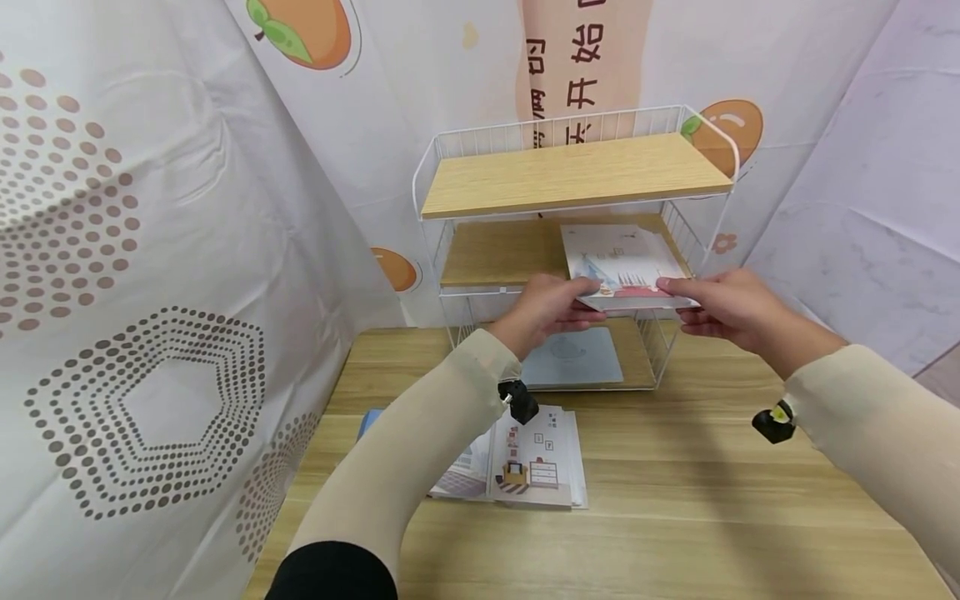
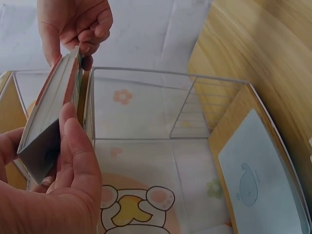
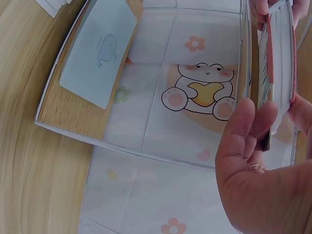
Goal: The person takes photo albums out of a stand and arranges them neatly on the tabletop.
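Both hands hold a thick white book (image 1: 618,254) with a pinkish-red printed cover edge, at the front of the middle tier (image 1: 495,250) of a wire rack. My left hand (image 1: 551,308) grips its near left corner, thumb on top and fingers beneath. At the near right corner my right hand (image 1: 738,312) grips it the same way. The back of the book lies over the wooden board of that tier. White page edges (image 3: 282,58) between red cover edges show in the right wrist view. Whether it is one book or a stack, I cannot tell.
On the bottom tier lies a pale blue notebook (image 1: 577,358) with a whale drawing. The top wooden board (image 1: 577,171) overhangs the middle tier. White printed booklets (image 1: 536,458) lie on the wooden table (image 1: 675,517) below my left forearm. Printed cloth (image 1: 375,125) hangs behind the rack.
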Demonstrator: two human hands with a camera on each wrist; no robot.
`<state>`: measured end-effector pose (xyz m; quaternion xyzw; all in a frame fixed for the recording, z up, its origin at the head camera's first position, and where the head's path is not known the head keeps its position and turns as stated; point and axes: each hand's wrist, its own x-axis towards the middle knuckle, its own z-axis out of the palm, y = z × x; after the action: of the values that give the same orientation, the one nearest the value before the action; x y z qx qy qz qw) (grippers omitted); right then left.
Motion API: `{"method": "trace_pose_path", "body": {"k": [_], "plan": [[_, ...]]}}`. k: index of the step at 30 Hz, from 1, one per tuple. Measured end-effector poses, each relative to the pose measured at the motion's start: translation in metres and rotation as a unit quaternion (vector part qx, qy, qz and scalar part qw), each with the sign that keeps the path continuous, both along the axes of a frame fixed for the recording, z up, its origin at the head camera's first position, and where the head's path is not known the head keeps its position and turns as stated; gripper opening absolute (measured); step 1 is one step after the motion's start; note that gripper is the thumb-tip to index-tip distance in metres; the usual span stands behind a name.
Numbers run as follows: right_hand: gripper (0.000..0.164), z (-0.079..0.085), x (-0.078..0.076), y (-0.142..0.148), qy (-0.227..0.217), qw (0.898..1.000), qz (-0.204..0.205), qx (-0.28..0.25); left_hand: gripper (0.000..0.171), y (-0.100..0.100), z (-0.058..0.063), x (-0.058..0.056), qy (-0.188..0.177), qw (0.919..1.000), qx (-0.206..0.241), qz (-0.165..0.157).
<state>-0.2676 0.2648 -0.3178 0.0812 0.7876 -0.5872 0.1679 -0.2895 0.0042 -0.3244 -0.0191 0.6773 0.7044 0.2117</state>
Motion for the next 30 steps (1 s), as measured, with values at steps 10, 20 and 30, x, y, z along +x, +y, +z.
{"method": "trace_pose_path", "body": {"k": [10, 20, 30], "plan": [[0.035, -0.001, 0.006, 0.005, -0.014, 1.0, 0.008, -0.014, 0.015, -0.003, -0.003, 0.004, -0.003, 0.9997, 0.009, -0.022], [0.033, -0.002, 0.02, 0.007, -0.013, 0.999, 0.031, 0.01, 0.016, -0.008, -0.006, 0.018, -0.006, 0.9982, -0.005, -0.059], [0.039, -0.007, 0.033, 0.01, 0.013, 0.997, 0.052, 0.052, 0.015, -0.01, -0.01, 0.032, -0.006, 0.9975, -0.027, -0.065]]}}
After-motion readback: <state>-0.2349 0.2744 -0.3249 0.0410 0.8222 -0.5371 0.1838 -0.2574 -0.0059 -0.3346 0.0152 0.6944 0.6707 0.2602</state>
